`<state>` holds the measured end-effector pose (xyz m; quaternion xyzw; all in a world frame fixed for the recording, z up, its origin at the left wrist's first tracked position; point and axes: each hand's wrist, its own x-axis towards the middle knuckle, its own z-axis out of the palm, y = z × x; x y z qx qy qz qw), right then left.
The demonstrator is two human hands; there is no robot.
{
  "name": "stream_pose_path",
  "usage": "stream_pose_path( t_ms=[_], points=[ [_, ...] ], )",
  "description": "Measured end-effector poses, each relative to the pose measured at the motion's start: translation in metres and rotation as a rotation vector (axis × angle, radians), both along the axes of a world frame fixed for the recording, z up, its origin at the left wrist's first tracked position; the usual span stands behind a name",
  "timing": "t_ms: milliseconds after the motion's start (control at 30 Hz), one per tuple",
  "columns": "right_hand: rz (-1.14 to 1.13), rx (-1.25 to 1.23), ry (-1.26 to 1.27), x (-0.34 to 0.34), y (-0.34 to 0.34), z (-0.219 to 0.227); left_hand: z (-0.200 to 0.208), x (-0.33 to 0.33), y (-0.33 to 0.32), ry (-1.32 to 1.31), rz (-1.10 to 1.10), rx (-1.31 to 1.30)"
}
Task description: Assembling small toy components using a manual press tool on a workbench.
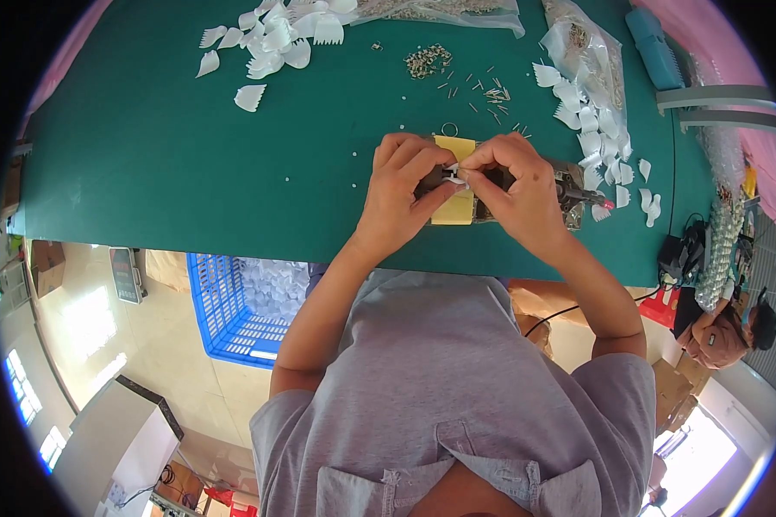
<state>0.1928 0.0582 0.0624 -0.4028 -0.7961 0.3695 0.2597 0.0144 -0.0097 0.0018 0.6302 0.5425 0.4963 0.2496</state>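
Close together over a metal fixture on the green table, my two hands meet at a small white plastic piece. My left hand pinches it from the left, thumb below and index finger above. From the other side, my right hand is closed with thumb and fingertips at the piece; whether a tiny part is also between them cannot be made out. Beneath the fingers lies a yellow pad across the fixture. A lever with a red tip sticks out at the fixture's right end.
White toothed plastic pieces lie heaped at the far left, and more at the right. Loose metal pins and a pile of small metal parts sit beyond my hands. A blue basket stands below the table edge. Another person is at right.
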Motion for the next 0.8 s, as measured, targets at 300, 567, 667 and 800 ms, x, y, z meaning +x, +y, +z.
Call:
stream_pose_path(
  t_ms=[300,567,667,800],
  points=[
    [0.144,-0.392,-0.15,-0.005,0.043,0.012,0.003,0.0,0.003,-0.198,-0.075,-0.1],
    [0.197,-0.402,-0.266,-0.009,0.054,0.013,0.002,0.003,0.01,-0.207,-0.088,-0.165],
    [0.202,-0.429,-0.272,-0.011,0.056,0.014,0.001,0.004,0.012,-0.248,-0.063,-0.197],
    [0.208,-0.415,-0.295,-0.012,0.055,0.016,0.0,0.003,0.014,-0.2,-0.061,-0.166]
  ],
)
